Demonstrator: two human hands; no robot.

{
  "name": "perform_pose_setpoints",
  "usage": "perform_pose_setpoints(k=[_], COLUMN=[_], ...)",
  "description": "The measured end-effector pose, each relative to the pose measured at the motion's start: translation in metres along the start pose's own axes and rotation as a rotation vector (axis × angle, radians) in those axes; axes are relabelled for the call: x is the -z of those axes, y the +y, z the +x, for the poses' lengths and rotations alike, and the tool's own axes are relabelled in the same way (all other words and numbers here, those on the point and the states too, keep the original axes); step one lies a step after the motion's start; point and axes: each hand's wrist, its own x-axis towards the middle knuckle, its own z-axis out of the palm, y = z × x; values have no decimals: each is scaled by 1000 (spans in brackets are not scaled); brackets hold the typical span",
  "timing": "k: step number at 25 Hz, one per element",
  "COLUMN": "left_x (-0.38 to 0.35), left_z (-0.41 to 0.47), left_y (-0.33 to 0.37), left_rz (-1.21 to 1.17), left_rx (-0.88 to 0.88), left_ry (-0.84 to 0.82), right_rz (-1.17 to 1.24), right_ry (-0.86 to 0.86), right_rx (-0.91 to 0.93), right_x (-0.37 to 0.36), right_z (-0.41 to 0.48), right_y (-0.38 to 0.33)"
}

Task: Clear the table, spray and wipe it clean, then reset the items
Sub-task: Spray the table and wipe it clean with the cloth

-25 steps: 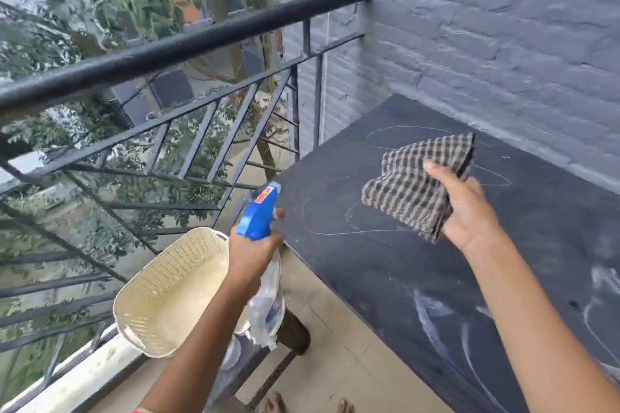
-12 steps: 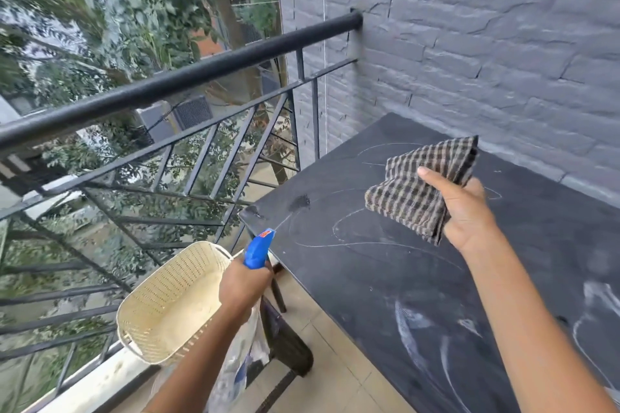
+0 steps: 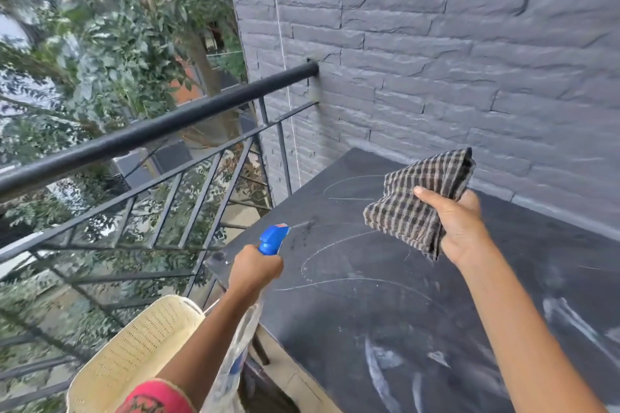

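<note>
Through the head camera I saw the left hand (image 3: 255,270) wrapped round the neck of a spray bottle (image 3: 273,238), with its blue nozzle aimed across the near left corner of the dark table (image 3: 369,312). The fingers curled out of sight behind the bottle, so I could not tell whether one lay on the trigger. The right hand (image 3: 459,228) was raised above the tabletop. Its thumb pressed across a bunched checked cloth (image 3: 416,201) and the other fingers folded behind it, with the cloth clear of the surface.

I judged the main risk to be the aim. The nozzle sat right at the table's edge beside the railing (image 3: 151,131), so mist could drift through the bars or fall to the floor (image 3: 288,375). The bottle's clear body hung below the edge, just beside a cream basket (image 3: 134,345), and a careless swing might knock it. Spraying only this corner could also leave the cloth smearing the marks elsewhere.

The tabletop was matt black, crossed by thin pale curved lines and broader whitish smears toward the right. A dark, wet-looking patch (image 3: 307,228) lay just ahead of the nozzle. This was an open balcony: a grey brick-textured wall (image 3: 436,60) ran along the table's far side, the black railing met that wall, and trees (image 3: 117,43) stood beyond
</note>
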Motion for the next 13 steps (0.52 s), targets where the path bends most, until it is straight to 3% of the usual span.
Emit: perform_pose_setpoints(k=[8, 13], left_x=[-31, -45], left_z=[20, 25], left_y=[74, 122], left_rz=[-139, -63], left_rx=[-101, -169], left_ry=[-74, -96], right_rz=[-59, -107], right_ry=[90, 121], right_rx=[106, 132], right_x=[35, 48], right_z=[12, 8], right_y=[-24, -22])
